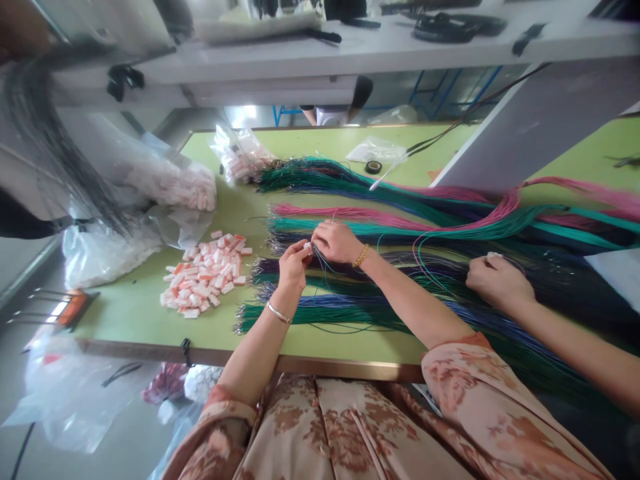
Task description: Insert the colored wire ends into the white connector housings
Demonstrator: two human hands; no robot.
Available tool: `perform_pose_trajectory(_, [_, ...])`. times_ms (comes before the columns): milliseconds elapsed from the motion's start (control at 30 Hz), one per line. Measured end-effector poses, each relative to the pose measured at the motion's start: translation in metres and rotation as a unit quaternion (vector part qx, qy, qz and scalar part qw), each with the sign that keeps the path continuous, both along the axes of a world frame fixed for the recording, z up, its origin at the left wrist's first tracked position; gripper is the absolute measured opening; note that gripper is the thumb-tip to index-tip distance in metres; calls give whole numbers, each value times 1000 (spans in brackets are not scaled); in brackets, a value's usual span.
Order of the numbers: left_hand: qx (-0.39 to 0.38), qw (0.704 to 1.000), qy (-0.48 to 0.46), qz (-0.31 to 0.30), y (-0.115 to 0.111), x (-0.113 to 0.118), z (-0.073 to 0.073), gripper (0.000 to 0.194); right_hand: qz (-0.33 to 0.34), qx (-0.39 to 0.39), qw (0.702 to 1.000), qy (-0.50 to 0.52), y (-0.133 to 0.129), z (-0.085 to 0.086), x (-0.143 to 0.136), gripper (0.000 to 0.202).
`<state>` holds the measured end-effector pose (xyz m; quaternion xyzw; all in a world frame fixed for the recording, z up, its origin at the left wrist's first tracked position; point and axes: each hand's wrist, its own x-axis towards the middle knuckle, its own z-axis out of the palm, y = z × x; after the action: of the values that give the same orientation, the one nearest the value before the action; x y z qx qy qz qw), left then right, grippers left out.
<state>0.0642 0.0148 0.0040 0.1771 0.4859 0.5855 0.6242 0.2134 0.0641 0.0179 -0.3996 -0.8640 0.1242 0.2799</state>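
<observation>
My left hand (294, 264) is closed with a small white connector housing (307, 248) pinched at its fingertips. Right against it, my right hand (336, 240) pinches thin wires (323, 261) that run to the housing. Whether the wire ends sit inside it is hidden by my fingers. Beneath both hands lie wire bundles in pink (345, 213), teal (357, 229), dark blue and green (310, 315), their metal-tipped ends facing left. Left of my left hand spreads a loose pile of white and orange connector housings (205, 273).
A co-worker's hand (500, 280) works over the wires at the right. Bags of housings (173, 183) stand at the back left. A black tape roll (373, 167) lies behind the bundles. A white shelf (280, 63) overhangs the green table (135, 313), and a slanted panel (530, 120) stands right.
</observation>
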Motion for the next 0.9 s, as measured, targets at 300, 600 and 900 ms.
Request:
perform_pose_trajectory(300, [90,992,66,-53,6,-4,-2,38,-62,-44,997,-32,-26,22,17,59])
perform_pose_trajectory(600, [182,590,747,-247,-8,1,-17,63,-240,-5,941,238,-12,2,103,35])
perform_pose_trajectory(900, [175,538,783,-259,-13,4,-21,73,-603,-29,796,37,30,-18,193,30])
